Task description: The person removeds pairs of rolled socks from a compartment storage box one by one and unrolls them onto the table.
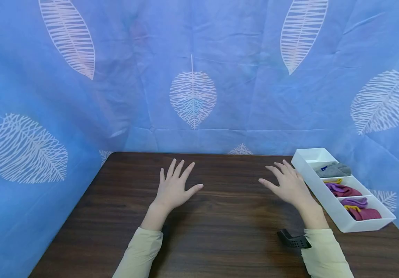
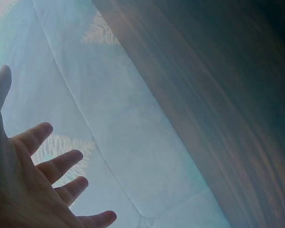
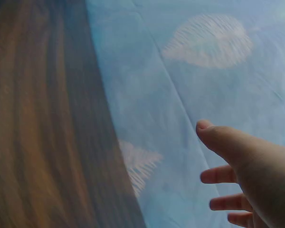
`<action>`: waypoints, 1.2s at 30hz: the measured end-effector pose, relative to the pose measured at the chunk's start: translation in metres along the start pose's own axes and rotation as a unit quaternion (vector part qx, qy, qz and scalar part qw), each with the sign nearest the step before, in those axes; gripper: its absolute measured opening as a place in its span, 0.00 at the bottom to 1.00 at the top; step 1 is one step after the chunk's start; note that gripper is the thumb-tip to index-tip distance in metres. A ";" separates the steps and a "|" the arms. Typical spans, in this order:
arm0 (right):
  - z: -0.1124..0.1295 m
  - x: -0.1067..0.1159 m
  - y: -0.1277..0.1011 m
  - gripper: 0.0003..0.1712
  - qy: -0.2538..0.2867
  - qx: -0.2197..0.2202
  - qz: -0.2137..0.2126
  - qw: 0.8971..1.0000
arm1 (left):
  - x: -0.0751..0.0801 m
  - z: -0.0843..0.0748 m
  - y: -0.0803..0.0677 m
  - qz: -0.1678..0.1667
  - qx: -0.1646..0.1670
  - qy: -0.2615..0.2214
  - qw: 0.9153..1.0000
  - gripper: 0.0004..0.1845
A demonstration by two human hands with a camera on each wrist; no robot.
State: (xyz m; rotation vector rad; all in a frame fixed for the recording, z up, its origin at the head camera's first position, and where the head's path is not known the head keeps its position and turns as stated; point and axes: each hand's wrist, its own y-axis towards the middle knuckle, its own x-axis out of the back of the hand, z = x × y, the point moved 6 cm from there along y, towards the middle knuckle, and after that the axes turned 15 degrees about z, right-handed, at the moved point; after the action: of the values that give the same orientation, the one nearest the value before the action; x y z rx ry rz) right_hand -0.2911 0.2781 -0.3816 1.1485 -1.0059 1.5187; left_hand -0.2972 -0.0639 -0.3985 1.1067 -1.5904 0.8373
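Both hands hover, fingers spread, over a dark wooden table (image 1: pixel 220 231). My left hand (image 1: pixel 176 185) is at the centre left, palm down, holding nothing; the left wrist view shows its spread fingers (image 2: pixel 52 164) against the blue cloth. My right hand (image 1: pixel 287 181) is at the centre right, also empty, just left of a white divided tray (image 1: pixel 342 222). Its thumb (image 3: pixel 218 135) and fingers show in the right wrist view. The tray holds a grey sock (image 1: pixel 333 170) and purple-and-maroon socks (image 1: pixel 345 189), each in its own compartment.
A blue cloth with white leaf prints (image 1: pixel 192 96) hangs behind and on both sides of the table. A black wrist mount (image 1: pixel 293 239) sits on my right sleeve. The tray's far compartment (image 1: pixel 314 154) is empty. Another sock pair (image 1: pixel 362 210) fills the nearest compartment.
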 end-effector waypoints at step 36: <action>-0.153 0.061 -0.136 0.30 -0.080 -0.072 -0.196 0.975 | -0.035 -0.156 -0.032 0.016 -0.294 0.195 0.935 0.36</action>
State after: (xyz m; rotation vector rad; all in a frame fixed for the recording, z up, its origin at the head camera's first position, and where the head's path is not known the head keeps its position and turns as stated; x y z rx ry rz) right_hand -0.1946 0.4651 -0.3472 1.2922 -0.9142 1.0385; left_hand -0.2123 0.0743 -0.3887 0.4512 -1.3857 0.5013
